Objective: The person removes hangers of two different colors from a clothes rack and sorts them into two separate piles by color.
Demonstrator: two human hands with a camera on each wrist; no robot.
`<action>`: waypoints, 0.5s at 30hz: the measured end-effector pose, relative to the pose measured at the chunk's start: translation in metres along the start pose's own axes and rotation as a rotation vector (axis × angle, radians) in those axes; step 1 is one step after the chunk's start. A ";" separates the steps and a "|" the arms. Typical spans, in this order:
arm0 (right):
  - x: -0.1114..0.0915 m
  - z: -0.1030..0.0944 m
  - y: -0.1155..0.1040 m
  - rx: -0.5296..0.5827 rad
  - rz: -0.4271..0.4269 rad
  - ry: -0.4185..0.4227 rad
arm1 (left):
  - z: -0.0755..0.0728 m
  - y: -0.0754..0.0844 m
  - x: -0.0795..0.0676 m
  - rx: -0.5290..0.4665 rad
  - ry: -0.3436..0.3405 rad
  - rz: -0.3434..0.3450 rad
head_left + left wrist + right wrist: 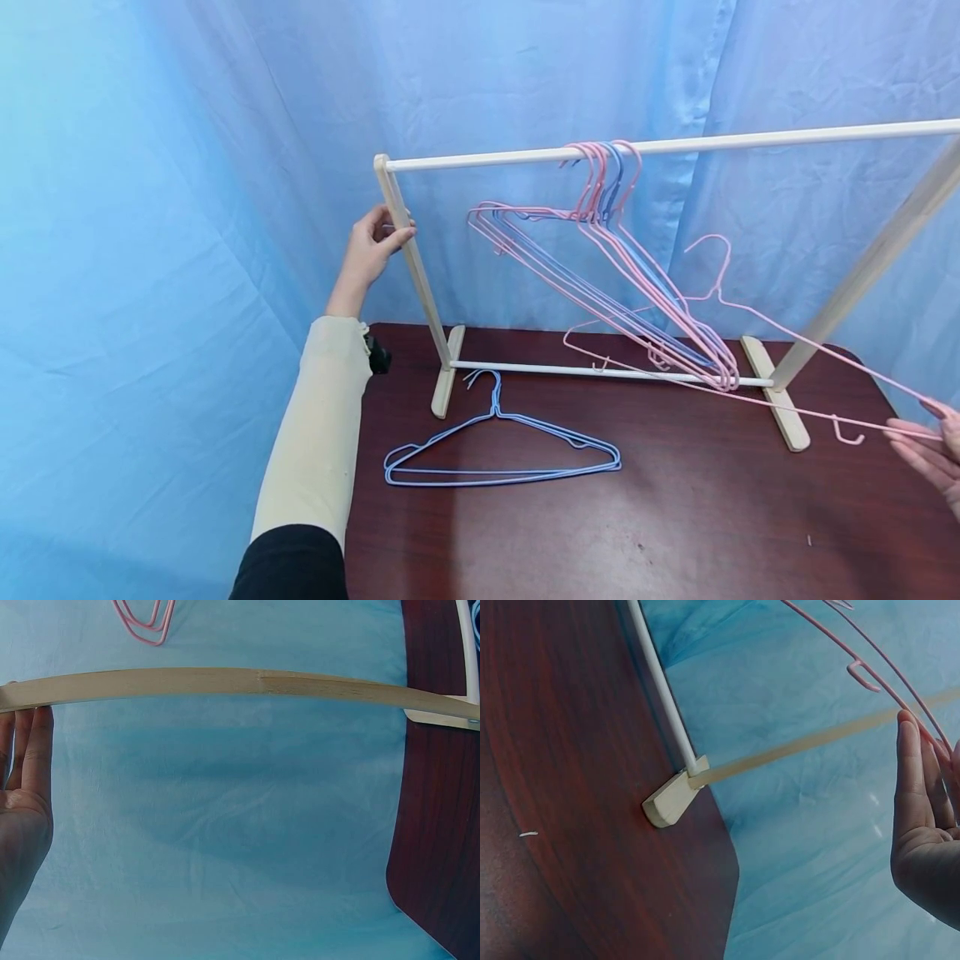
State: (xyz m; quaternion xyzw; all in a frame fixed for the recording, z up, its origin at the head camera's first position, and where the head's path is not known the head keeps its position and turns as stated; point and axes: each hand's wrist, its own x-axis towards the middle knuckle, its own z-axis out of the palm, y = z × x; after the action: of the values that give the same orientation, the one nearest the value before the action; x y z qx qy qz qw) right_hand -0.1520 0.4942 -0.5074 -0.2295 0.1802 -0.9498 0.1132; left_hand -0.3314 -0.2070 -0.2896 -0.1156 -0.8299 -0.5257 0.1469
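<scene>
My left hand (pixel 372 246) grips the left upright of a wooden clothes rack (pixel 420 279), thumb in front and fingers behind it. In the left wrist view, the fingers (pixel 37 754) lie against that upright. At the right edge, my right hand (pixel 937 458) pinches one end of a pink hanger (pixel 810 340). This hanger is held out sideways in front of the rack, its hook off the rail. On the rail hang several pink hangers (pixel 626 279) and blue hangers (pixel 617 179), bunched together. The right wrist view shows the fingers (pixel 907 765) at the pink hanger's corner.
Blue hangers (pixel 498 481) lie stacked on the dark wood table (pixel 555 533), in front of the rack's left foot (pixel 447 375). The right foot (pixel 776 396) stands near the table's far right corner. A blue curtain (pixel 225 208) hangs behind and to the left.
</scene>
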 end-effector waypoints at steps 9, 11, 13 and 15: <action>-0.010 -0.010 0.000 -0.022 -0.022 -0.025 | 0.000 -0.021 0.013 -0.007 0.010 0.015; -0.012 -0.014 0.000 0.039 -0.001 -0.077 | 0.000 -0.022 0.013 -0.007 0.011 0.021; -0.014 -0.019 -0.001 0.102 0.021 -0.134 | 0.000 -0.023 0.013 -0.007 0.013 0.024; -0.016 -0.025 -0.002 0.168 0.049 -0.204 | 0.001 -0.024 0.014 -0.010 0.013 0.025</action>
State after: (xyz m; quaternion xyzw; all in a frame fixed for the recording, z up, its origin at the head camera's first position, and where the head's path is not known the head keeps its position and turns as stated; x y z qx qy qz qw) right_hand -0.1504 0.5078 -0.5335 -0.3102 0.0932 -0.9301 0.1730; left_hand -0.3523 -0.2159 -0.3048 -0.1232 -0.8247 -0.5289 0.1581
